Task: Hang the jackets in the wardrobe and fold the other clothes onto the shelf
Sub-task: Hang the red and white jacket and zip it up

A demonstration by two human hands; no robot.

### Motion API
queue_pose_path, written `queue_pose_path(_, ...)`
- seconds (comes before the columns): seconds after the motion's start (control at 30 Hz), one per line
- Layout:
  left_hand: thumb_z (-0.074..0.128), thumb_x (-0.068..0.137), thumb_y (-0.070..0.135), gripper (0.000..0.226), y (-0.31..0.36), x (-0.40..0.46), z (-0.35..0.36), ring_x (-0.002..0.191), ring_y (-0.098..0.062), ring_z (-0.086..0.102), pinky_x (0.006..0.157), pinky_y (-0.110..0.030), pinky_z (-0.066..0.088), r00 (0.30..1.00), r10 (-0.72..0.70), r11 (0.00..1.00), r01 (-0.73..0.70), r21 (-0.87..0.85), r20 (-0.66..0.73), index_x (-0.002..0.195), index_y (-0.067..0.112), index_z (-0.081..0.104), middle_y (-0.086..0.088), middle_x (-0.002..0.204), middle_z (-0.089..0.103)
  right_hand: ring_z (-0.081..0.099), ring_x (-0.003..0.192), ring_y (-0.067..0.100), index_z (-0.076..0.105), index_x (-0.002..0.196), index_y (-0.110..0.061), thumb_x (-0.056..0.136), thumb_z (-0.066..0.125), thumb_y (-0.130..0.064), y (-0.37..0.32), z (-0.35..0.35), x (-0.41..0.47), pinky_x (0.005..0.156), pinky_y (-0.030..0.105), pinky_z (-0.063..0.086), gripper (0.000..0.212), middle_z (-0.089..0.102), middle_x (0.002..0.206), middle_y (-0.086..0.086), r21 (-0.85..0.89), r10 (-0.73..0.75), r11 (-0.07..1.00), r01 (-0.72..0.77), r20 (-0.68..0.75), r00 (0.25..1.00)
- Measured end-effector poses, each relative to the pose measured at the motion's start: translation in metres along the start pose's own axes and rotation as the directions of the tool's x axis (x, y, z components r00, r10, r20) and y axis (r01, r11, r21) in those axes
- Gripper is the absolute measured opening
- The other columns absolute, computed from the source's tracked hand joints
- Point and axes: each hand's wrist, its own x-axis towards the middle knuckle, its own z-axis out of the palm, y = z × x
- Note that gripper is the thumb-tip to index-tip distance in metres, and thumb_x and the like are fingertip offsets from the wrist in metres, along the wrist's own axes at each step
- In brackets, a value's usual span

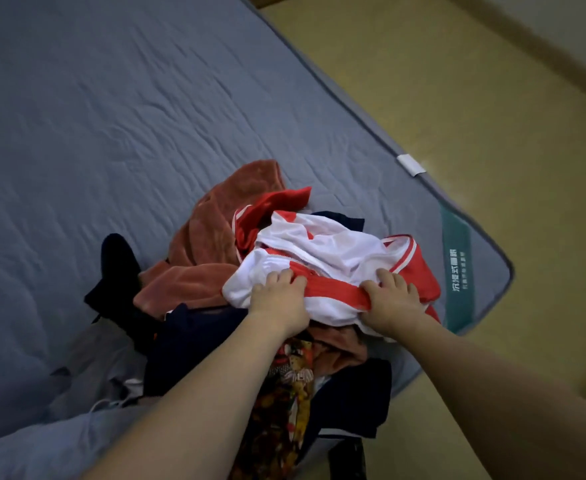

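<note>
I have both hands on the red-and-white garment (322, 258), which tops a heap of clothes near the mattress's (111, 116) right corner. My left hand (279, 301) has its grip curled into the white cloth; my right hand (390, 299) pinches the red band. Crowding it: a rust-pink fleece (208, 233) behind and to the left, dark navy clothes (187, 344) beneath my left forearm, a patterned cloth (284, 393) nearer me. The mattress is grey-blue and quilted, with a green label (457, 268) at the corner. Yellowish floor (475, 98) lies beyond its right edge.
</note>
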Motion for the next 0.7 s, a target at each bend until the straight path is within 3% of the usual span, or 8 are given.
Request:
queue_pose_path(0.1, 0.051, 0.088, 0.039, 0.049, -0.003, 0.008, 0.015, 0.134, -0.031, 0.023, 0.106, -0.055, 0.024, 0.994, -0.088, 0.978, 0.1, 0.181, -0.072, 0.134, 0.028, 0.044, -0.004, 0.148, 0.025, 0.052, 0.107, 0.032, 0.062, 0.102, -0.014, 0.082, 0.057, -0.035, 0.0, 0.004, 0.009, 0.09, 0.036, 0.04, 0.03, 0.059, 0.114, 0.01, 0.13, -0.144, 0.977, 0.17, -0.188, 0.972)
queue_pose_path(0.23, 0.046, 0.087, 0.038, 0.036, -0.013, -0.012, 0.017, 0.134, -0.026, 0.025, 0.11, -0.058, 0.016, 0.961, -0.05, 0.991, 0.082, 0.11, -0.27, 0.12, 0.028, 0.055, 0.001, 0.151, 0.026, 0.055, 0.06, 0.016, 0.055, 0.065, -0.012, 0.071, 0.063, -0.02, -0.012, -0.035, -0.019, 0.06, 0.033, 0.045, 0.014, 0.056, 0.058, -0.005, 0.734, -0.054, 0.647, 0.207, -0.226, 0.973)
queue_pose_path(0.33, 0.054, 0.082, 0.051, 0.064, -0.011, -0.04, 0.006, 0.141, -0.017, 0.019, 0.113, -0.06, 0.0, 0.929, -0.022, 0.988, -0.037, -0.153, -0.369, 0.137, 0.027, 0.034, 0.008, 0.154, 0.022, 0.05, 0.066, 0.015, 0.06, 0.07, 0.0, 0.068, 0.061, -0.018, -0.029, -0.092, -0.048, 0.063, 0.038, 0.047, 0.018, 0.052, 0.065, 0.003, 0.913, -0.128, 0.33, 0.239, -0.208, 0.97)
queue_pose_path(0.4, 0.061, 0.08, 0.056, 0.075, -0.008, -0.055, -0.013, 0.139, -0.012, 0.021, 0.115, -0.056, -0.002, 0.923, -0.105, 0.897, -0.072, -0.435, -0.37, 0.141, 0.032, 0.025, 0.014, 0.15, 0.027, 0.056, 0.071, 0.018, 0.067, 0.076, 0.001, 0.064, 0.057, -0.01, -0.042, -0.134, -0.07, 0.065, 0.032, 0.047, 0.018, 0.059, 0.072, 0.007, 0.969, -0.218, 0.064, 0.24, -0.221, 0.951)
queue_pose_path(0.47, 0.061, 0.084, 0.049, 0.062, -0.008, -0.061, -0.031, 0.134, -0.016, 0.031, 0.116, -0.052, 0.009, 0.89, -0.196, 0.828, -0.075, -0.556, -0.411, 0.138, 0.031, 0.036, 0.012, 0.143, 0.038, 0.061, 0.072, 0.016, 0.072, 0.075, -0.011, 0.062, 0.051, -0.002, -0.051, -0.17, -0.09, 0.065, 0.024, 0.05, 0.026, 0.066, 0.073, 0.007, 0.964, -0.318, -0.098, 0.246, -0.265, 0.91)
queue_pose_path(0.57, 0.056, 0.094, 0.029, 0.024, -0.012, -0.069, -0.052, 0.116, -0.02, 0.044, 0.104, -0.039, 0.031, 0.853, -0.145, 0.848, -0.154, -0.507, -0.502, 0.114, 0.016, 0.06, 0.002, 0.123, 0.051, 0.058, 0.086, 0.03, 0.056, 0.106, 0.012, 0.059, 0.046, 0.002, -0.053, -0.197, -0.109, 0.079, 0.036, 0.051, 0.048, 0.06, 0.094, 0.036, 0.96, -0.416, -0.225, 0.169, -0.252, 0.874)
queue_pose_path(0.63, 0.051, 0.098, 0.018, 0.014, -0.014, -0.085, -0.063, 0.098, -0.013, 0.054, 0.088, -0.032, 0.043, 0.879, -0.17, 0.586, -0.274, -0.763, -0.446, 0.101, 0.01, 0.062, 0.001, 0.105, 0.061, 0.059, 0.092, 0.034, 0.052, 0.111, 0.014, 0.061, 0.045, 0.0, -0.051, -0.201, -0.116, 0.086, 0.043, 0.052, 0.053, 0.059, 0.101, 0.036, 0.955, -0.42, -0.281, 0.095, -0.211, 0.883)
queue_pose_path(0.7, 0.044, 0.099, 0.013, 0.021, -0.021, -0.107, -0.078, 0.088, -0.014, 0.062, 0.081, -0.033, 0.051, 0.848, -0.399, 0.098, -0.339, -0.936, -0.349, 0.098, 0.005, 0.063, -0.005, 0.094, 0.068, 0.066, 0.084, 0.028, 0.064, 0.098, 0.0, 0.065, 0.045, 0.002, -0.053, -0.196, -0.119, 0.078, 0.036, 0.056, 0.038, 0.068, 0.088, 0.02, 0.935, -0.396, -0.352, 0.056, -0.202, 0.896)
